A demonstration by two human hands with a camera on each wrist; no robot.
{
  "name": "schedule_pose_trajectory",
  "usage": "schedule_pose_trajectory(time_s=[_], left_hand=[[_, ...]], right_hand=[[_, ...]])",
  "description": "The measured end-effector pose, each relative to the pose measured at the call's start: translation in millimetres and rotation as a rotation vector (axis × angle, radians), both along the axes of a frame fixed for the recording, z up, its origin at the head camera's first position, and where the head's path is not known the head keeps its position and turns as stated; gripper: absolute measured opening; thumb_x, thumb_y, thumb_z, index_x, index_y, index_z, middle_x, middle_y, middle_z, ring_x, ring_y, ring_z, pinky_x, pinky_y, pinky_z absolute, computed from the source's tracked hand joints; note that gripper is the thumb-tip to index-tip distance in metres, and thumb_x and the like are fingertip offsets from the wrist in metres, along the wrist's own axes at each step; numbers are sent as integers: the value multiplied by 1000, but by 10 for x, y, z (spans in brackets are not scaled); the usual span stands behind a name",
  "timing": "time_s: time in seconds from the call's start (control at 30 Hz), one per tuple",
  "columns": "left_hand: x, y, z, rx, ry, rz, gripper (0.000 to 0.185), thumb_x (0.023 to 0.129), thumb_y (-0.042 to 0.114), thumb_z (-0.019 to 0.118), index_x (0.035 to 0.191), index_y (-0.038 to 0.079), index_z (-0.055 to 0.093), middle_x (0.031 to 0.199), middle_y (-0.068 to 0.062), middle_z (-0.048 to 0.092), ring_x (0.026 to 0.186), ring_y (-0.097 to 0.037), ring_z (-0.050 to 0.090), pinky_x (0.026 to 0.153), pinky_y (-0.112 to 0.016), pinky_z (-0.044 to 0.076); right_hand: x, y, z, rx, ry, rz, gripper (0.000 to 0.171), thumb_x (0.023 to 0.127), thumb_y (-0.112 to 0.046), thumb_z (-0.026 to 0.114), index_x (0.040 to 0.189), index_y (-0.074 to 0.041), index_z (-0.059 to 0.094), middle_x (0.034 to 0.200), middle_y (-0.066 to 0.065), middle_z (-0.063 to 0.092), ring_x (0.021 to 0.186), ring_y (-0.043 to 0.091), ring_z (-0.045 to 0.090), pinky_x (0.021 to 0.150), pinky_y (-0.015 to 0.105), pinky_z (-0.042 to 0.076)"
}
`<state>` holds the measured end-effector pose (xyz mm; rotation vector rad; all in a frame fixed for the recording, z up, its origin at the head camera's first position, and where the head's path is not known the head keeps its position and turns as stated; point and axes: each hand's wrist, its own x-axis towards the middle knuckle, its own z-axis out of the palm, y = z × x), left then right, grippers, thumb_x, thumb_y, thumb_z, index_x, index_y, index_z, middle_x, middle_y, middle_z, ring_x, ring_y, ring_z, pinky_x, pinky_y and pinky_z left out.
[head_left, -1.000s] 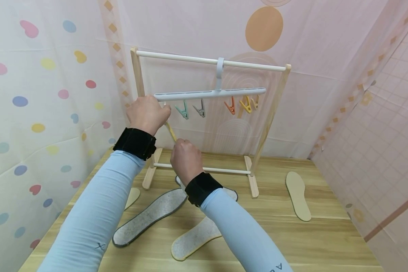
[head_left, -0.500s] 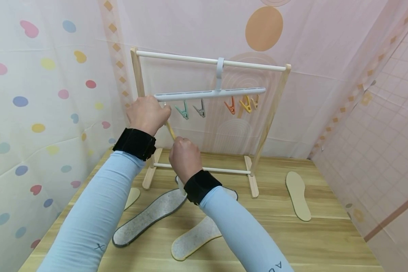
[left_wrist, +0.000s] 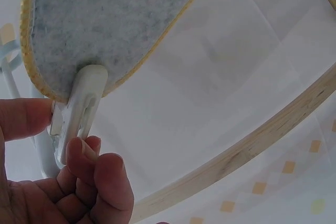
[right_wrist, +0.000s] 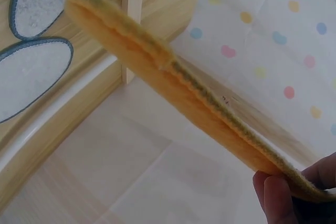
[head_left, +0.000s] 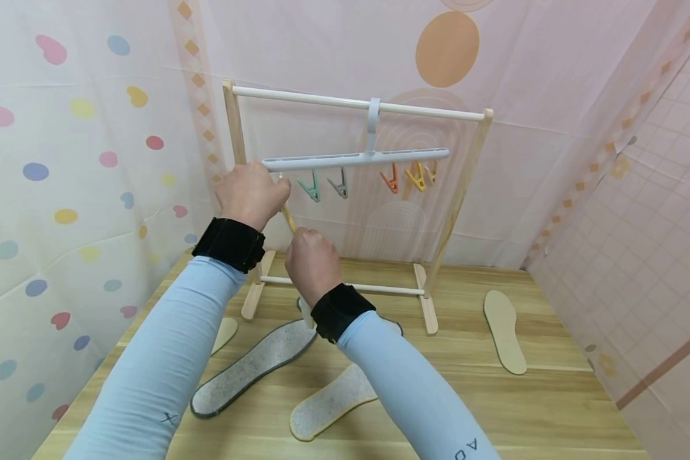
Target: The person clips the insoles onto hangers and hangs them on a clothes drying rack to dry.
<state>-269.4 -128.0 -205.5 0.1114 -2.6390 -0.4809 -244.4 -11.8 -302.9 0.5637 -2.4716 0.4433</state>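
Two hands work at the left end of the peg hanger (head_left: 356, 158), which hangs from the top rail of the wooden rack (head_left: 460, 191) on the counter (head_left: 540, 409). The left hand (head_left: 252, 193) pinches the white clip (left_wrist: 79, 111) between thumb and curled fingers; in the left wrist view the clip's tip sits on the rim of the yellow-edged insole (left_wrist: 110, 19). The right hand (head_left: 312, 264) has its grip closed on the insole's lower end, fingers wrapped round the edge.

To do this step well, judged from the frames: keep the insole steady and hanging straight, seat its rim deep in the clip's mouth rather than at the tip, then ease the pinch off.

Four coloured clips (head_left: 379, 181) hang free. More insoles (head_left: 253, 365) lie on the counter.
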Motion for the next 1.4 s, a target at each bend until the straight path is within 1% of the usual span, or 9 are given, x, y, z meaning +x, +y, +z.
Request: schedule_pose_trajectory(time_s=[0.17,0.37,0.5,0.63,0.9,1.07,1.27,1.4], left_hand=[[12,-9,-18,-2,4,-1,45,92,34,51,55,8,46,49,-2,37,44,-21,41,39,-30,30],[13,-8,-43,-1,9,4,48,94,38,52,57,7,48,50,-3,38,46,-23,44,40,-30,31],[4,-21,-64,13,25,0,50,94,40,53,56,7,48,50,-4,39,47,-24,45,41,-31,30],[4,-48,-81,25,19,-1,53,94,43,53,55,7,48,50,-4,41,49,-26,47,41,-33,31],[-26,-78,-104,56,27,-6,53,92,44,53,55,7,47,50,-3,39,48,-25,46,41,-33,29],[-23,-63,-103,48,33,2,53,92,46,53,56,7,48,50,-3,40,48,-25,46,42,-34,31],[-18,-61,-115,22,48,18,52,94,46,53,61,6,50,52,-5,41,50,-27,48,43,-34,32],[-21,-69,-125,9,67,25,50,94,45,55,64,5,52,52,-5,42,51,-27,49,45,-36,33]], right_hand=[[3,-4,-13,11,-1,7,20,96,-6,57,78,-6,66,67,3,62,50,8,55,42,18,41],[4,-15,-16,27,-9,5,20,98,-10,56,83,-5,67,70,3,63,52,8,57,44,18,43],[8,-24,-22,40,-15,0,20,99,-15,58,85,-5,68,71,3,64,54,10,59,46,19,45],[27,-29,-25,57,-37,-2,21,100,-17,57,86,-6,68,73,3,64,57,11,62,48,20,47],[60,-15,-27,68,-44,-11,21,99,-18,59,86,-5,68,72,4,64,58,12,63,49,22,48],[52,4,-67,65,-13,-4,22,99,-18,59,83,-6,68,70,2,62,57,11,61,49,23,48],[44,31,-128,58,29,8,26,98,-17,59,75,-7,64,66,2,59,56,15,60,49,27,48],[38,59,-167,59,44,1,26,97,-20,62,75,-7,64,67,3,60,58,17,62,50,29,49]])
